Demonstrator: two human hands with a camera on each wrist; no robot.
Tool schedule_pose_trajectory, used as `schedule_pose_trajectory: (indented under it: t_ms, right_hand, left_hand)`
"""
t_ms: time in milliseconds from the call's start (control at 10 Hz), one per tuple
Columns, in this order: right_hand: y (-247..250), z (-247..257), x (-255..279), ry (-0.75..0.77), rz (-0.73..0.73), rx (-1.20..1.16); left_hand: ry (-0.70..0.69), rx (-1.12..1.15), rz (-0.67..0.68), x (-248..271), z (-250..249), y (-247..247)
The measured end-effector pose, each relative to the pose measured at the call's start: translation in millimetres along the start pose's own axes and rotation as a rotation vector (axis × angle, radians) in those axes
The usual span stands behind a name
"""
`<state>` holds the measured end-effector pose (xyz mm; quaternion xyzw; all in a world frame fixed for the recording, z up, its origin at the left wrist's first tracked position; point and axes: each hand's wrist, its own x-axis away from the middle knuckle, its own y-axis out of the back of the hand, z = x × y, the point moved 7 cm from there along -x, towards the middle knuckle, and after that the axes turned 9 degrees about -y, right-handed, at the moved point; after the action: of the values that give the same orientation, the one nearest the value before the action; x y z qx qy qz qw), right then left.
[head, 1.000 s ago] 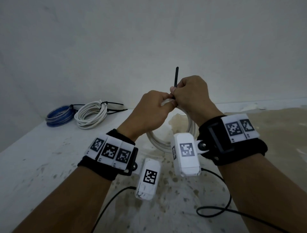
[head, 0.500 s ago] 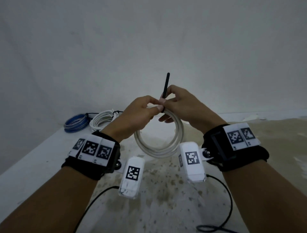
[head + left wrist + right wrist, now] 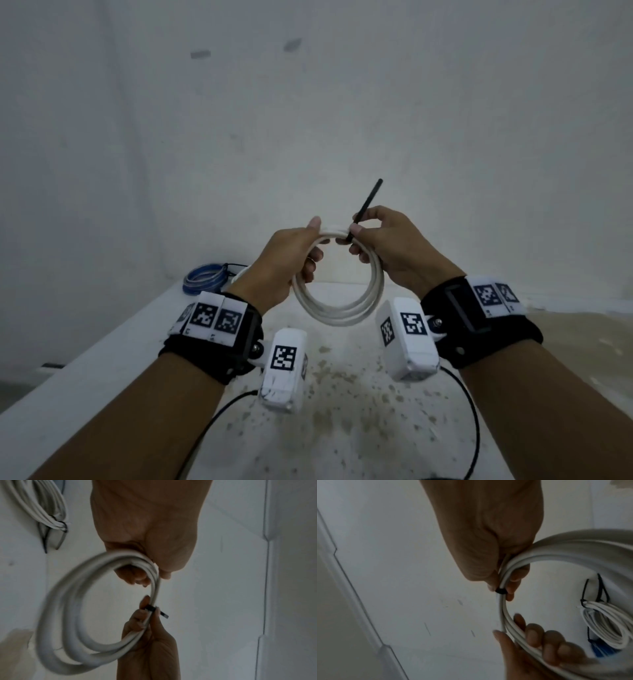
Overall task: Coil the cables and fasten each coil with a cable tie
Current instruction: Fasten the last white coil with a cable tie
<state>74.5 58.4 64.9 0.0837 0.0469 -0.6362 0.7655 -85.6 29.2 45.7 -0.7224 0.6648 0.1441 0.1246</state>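
A white cable coil point(image 3: 342, 308) hangs upright in the air between both hands, above the table. A black cable tie point(image 3: 368, 202) wraps its top, with the tail sticking up and to the right. My right hand point(image 3: 363, 236) pinches the coil at the tie's band point(image 3: 500, 591). My left hand point(image 3: 308, 246) grips the coil's upper left, fingers curled through the loop point(image 3: 150, 577). In the left wrist view the coil point(image 3: 56, 615) is blurred and the tie point(image 3: 151, 608) sits between the right hand's fingers point(image 3: 137, 622).
A blue coil point(image 3: 202, 277) and a tied white coil point(image 3: 607, 622) lie at the table's far left corner. The white, stained table point(image 3: 102, 377) meets a wall behind. Black wires point(image 3: 472, 428) from the wrist cameras trail over the near table.
Both hands have lifted the coil higher off the table. The left hand has moved away from the tie, leftward along the coil. The tie's tail now leans right.
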Motion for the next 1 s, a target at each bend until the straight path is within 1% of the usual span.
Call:
schedule_pose_trajectory:
  t_ms: [100,200,300,400,500,600,700,800,900,1000]
  right_hand:
    - [-1,-2,-2,-0.061,-0.087,-0.226]
    - [-13,-10,-4,-0.097,-0.104,-0.316]
    - [-32,-24,-3,-0.203,0.078,-0.288]
    - [-45,-34,-3,-0.296,0.263,-0.188]
    - [-60,-38,-19,-0.327,0.277,-0.139]
    - [-77,-53,-46,-0.383,0.182,-0.199]
    - [-96,-78,-79,-0.475,0.078,-0.322]
    - [-126,-99,-110,-0.492,0.078,-0.252]
    - [-149,-119,-143,-0.491,0.082,-0.240]
    - [-163,-141,-187,-0.435,0.103,0.038]
  left_hand:
    - [0.082,0.265,-0.061,10,16,12]
    - [0.115,0.444,-0.141,17,28,15]
    - [0.076,0.247,-0.288,16,29,38]
    - [0.073,0.113,-0.302,12,33,59]
    - [0.164,0.137,-0.290,12,48,77]
    - [0.309,0.102,-0.220,14,66,98]
    - [0.409,-0.037,-0.147,17,81,121]
    - [0.428,-0.078,-0.139,12,94,136]
    - [0.447,-0.089,-0.145,5,110,148]
    - [0.466,-0.081,-0.169,-2,126,157]
